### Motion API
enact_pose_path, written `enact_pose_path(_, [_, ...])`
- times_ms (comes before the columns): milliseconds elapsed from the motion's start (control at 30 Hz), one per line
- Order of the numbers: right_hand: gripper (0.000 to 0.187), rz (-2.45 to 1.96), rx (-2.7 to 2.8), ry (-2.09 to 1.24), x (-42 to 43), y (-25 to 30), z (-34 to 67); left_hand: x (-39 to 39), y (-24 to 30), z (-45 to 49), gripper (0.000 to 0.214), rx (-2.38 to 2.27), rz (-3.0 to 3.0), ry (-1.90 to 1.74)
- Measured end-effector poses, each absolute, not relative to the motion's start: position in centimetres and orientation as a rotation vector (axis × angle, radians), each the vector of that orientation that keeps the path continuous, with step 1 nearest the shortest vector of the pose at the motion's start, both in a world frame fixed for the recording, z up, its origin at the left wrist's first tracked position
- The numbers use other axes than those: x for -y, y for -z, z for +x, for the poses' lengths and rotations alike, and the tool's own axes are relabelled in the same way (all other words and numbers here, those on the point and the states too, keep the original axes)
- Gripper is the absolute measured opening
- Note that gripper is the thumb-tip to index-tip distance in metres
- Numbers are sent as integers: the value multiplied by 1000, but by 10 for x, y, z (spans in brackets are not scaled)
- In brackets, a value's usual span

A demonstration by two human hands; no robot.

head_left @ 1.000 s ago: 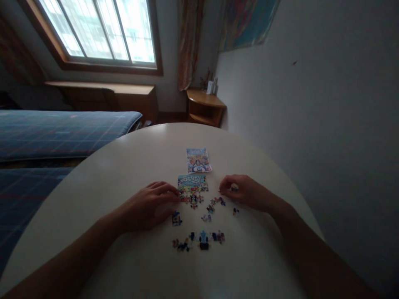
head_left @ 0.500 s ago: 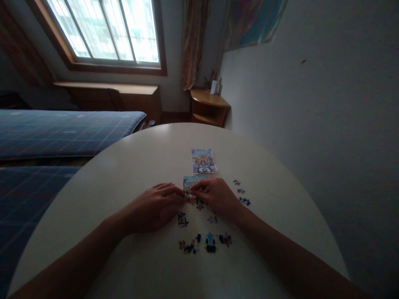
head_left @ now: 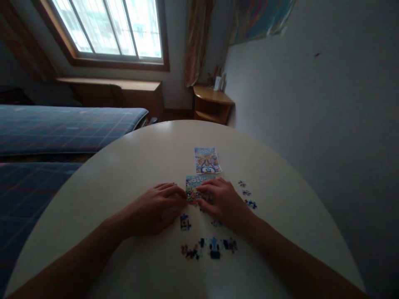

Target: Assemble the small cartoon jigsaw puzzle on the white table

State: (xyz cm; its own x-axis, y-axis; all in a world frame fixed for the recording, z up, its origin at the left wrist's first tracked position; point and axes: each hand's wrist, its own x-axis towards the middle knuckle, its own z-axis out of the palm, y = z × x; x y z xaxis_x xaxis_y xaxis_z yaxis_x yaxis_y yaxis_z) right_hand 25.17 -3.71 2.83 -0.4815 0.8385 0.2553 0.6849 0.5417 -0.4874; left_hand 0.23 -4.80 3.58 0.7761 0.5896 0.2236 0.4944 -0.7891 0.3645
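Note:
A partly joined jigsaw puzzle (head_left: pixel 192 187) with a colourful picture and lettering along its top lies flat on the table. My left hand (head_left: pixel 162 207) rests at its left edge, fingers stretched out and fingertips touching the border. Over the puzzle's right part lies my right hand (head_left: pixel 221 203), its thumb and index finger apart, hiding much of the picture beneath. A joined puzzle piece cluster (head_left: pixel 185 223) lies just below my left fingers. Closer to me sits a row of joined pieces (head_left: pixel 214 248). Beyond the puzzle is a small printed picture sheet (head_left: pixel 207 161).
Several loose puzzle pieces (head_left: pixel 246 193) lie right of my right hand, and another piece (head_left: pixel 216 223) is partly under its wrist. The round white table (head_left: pixel 149 153) has a plaid mattress (head_left: pixel 68 126) to its left and a wall (head_left: pixel 327 124) to its right.
My right thumb and index finger, pinched together over the puzzle before, are now apart and lie flatter on it. My left hand stays at the left edge. The view has shifted slightly.

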Motion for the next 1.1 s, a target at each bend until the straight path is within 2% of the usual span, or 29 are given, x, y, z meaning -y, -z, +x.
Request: enact_pose_path(1100, [22, -1251, 2301, -414, 42, -25, 250, 43, -24, 8, 36, -905, 2743, -505])
